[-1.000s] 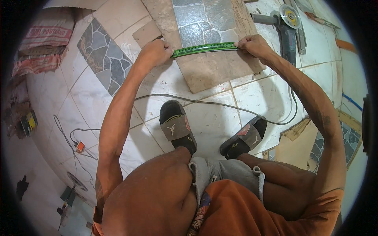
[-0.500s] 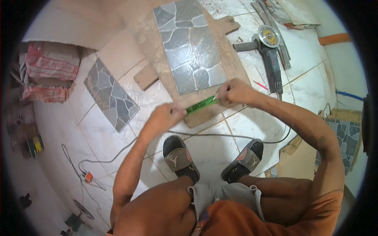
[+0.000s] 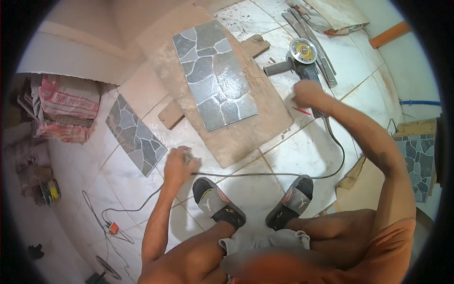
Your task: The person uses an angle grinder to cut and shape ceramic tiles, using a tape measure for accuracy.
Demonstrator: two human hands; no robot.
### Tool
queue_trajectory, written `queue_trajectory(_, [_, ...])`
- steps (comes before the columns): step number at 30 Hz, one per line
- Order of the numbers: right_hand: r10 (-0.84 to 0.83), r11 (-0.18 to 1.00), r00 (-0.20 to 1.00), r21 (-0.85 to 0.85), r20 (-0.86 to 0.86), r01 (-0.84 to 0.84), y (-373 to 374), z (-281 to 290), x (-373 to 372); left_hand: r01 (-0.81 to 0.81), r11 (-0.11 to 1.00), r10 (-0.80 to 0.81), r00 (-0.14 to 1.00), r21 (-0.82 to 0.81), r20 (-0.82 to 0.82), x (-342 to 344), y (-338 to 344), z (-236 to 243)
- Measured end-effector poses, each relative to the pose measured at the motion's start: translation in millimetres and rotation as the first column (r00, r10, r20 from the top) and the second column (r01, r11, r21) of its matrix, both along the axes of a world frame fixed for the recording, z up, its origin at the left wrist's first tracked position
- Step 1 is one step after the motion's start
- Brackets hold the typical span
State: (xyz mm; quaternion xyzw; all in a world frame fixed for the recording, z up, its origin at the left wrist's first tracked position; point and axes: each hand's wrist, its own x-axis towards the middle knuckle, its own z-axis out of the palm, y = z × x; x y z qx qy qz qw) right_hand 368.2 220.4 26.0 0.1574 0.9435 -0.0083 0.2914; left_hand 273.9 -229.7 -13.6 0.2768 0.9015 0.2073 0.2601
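Note:
My left hand hovers over the floor tiles, fingers curled and thumb apart around a small greyish thing that I cannot make out. In front of the angle grinder, my right hand is closed, hiding part of the tool's body. Whether it touches the grinder or holds something small does not show. A red pencil-like stick lies just below that hand. Between my hands, a grey stone-patterned tile rests on a brown board.
The grinder's black cord runs past my sandals to an orange plug. A second patterned tile lies at the left, near a wood block and red-white sacks. Grey strips lie beyond the grinder.
My hands have moved apart: the right one up toward the grinder, the left one down and left. The green strip stretched between them is no longer visible. The view has shifted slightly.

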Motion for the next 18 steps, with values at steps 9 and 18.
queue_trajectory(9, [-0.430, 0.876, 0.736, -0.046, -0.523, 0.480, 55, -69, 67, -0.005, 1.000, -0.001, 0.931, -0.015, -0.364, -11, -29, -57])
queue_trajectory(18, [-0.678, 0.732, 0.644, -0.247, -0.355, 0.635, 87, -54, 54, 0.050, 0.997, -0.019, 0.871, 0.050, -0.490, -24, 19, -16])
